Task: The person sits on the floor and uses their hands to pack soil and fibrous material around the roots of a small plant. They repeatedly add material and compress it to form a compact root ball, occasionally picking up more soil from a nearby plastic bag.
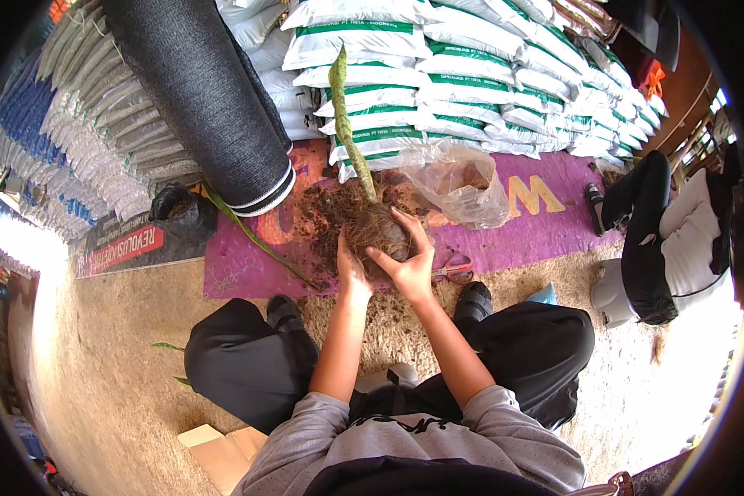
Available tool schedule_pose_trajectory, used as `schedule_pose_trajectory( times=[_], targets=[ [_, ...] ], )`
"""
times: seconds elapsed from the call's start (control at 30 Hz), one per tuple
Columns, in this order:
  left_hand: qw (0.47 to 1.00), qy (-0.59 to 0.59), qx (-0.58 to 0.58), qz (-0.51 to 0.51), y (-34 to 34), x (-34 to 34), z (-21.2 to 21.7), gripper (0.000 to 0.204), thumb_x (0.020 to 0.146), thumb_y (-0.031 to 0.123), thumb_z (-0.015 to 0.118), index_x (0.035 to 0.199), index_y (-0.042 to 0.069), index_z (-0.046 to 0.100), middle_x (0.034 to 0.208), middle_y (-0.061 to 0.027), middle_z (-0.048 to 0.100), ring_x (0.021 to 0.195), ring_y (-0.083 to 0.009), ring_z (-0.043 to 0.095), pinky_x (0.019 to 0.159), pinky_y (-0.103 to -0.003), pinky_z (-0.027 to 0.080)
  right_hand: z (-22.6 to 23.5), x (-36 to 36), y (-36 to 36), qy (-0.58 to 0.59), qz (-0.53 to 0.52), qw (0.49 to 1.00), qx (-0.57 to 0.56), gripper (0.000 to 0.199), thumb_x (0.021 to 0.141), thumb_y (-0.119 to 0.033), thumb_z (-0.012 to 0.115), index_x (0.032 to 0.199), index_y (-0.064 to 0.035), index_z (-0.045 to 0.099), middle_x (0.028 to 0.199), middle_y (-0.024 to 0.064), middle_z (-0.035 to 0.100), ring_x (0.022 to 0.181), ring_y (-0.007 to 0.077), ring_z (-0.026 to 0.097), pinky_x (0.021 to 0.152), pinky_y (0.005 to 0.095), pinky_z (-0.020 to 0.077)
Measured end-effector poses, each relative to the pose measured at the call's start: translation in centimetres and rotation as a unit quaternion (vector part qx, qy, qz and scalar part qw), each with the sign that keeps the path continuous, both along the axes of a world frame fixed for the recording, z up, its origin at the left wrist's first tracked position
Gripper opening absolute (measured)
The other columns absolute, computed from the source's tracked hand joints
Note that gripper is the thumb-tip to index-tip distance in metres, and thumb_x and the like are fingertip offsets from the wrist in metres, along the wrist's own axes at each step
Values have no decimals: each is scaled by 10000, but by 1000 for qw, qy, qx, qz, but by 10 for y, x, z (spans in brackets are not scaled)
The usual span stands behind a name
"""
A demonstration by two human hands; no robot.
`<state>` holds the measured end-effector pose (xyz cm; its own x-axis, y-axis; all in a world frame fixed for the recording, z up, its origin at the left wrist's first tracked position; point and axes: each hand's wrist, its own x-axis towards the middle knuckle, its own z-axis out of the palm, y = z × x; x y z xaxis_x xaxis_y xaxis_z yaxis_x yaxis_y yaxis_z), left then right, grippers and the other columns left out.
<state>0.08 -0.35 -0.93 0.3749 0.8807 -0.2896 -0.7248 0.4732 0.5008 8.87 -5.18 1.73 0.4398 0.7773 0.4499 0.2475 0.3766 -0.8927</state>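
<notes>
Bright daylight bleaches the floor (116, 347) toward both sides; the fisheye view bends straight edges and darkens into black corners, while the middle looks fairly sharp.

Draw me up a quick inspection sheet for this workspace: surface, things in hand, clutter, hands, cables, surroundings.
Surface: purple printed sheet on rough floor, with dark soil scattered over it.
Things in hand: long-leafed plant, its fibrous root ball exposed.
Clutter: red-handled scissors, clear plastic bag, loose leaf.
Hands: left hand and right hand cup the root ball.
Cables: nothing seen.
Surroundings: stacked white sacks, black roll, another person at right.
</notes>
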Motion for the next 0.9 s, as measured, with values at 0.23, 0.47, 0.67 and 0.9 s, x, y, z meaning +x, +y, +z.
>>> schedule_pose_trajectory(
  times=[0.23, 0.47, 0.67, 0.9],
  targets=[
    [991, -129, 11, -41, 2, -3, -18, 542, 907, 445, 288, 1232, 41, 446, 1172, -130, 517, 1053, -274, 526, 891, -424, 442, 10, -8, -2, -66, -4, 998, 17, 606, 565, -112, 763, 1127, -12, 560, 1164, 173, 530, 1079, 308, 518, 926, 389, 400],
    [954, -275, 81, -82, 9, -10, -40, 489, 924, 407, 276, 1228, 67, 452, 1184, -131, 517, 1076, -272, 517, 894, -410, 452, 29, -10, -7, -303, -26, 952, -42, 648, 674, -210, 667, 1269, -77, 446, 1255, 141, 457, 1152, 349, 410, 965, 428, 318],
    [1000, 31, 2, -1, -2, 0, -4, 518, 943, 429, 249, 1267, 58, 408, 1209, -142, 492, 1098, -268, 505, 911, -417, 448, 19, -11, -1, -243, -71, 966, -58, 602, 659, -251, 741, 1186, -67, 518, 1234, 169, 469, 1095, 354, 481, 928, 399, 403],
    [971, 197, 133, -9, -15, 3, 43, 641, 930, 466, 321, 1413, 74, 162, 1433, -163, 219, 1320, -265, 223, 1069, -386, 181, -27, 18, 13, 251, 52, 965, -55, 545, 718, -84, 709, 1209, -35, 479, 1131, 98, 545, 1023, 157, 518, 886, 293, 421]
  ],
)
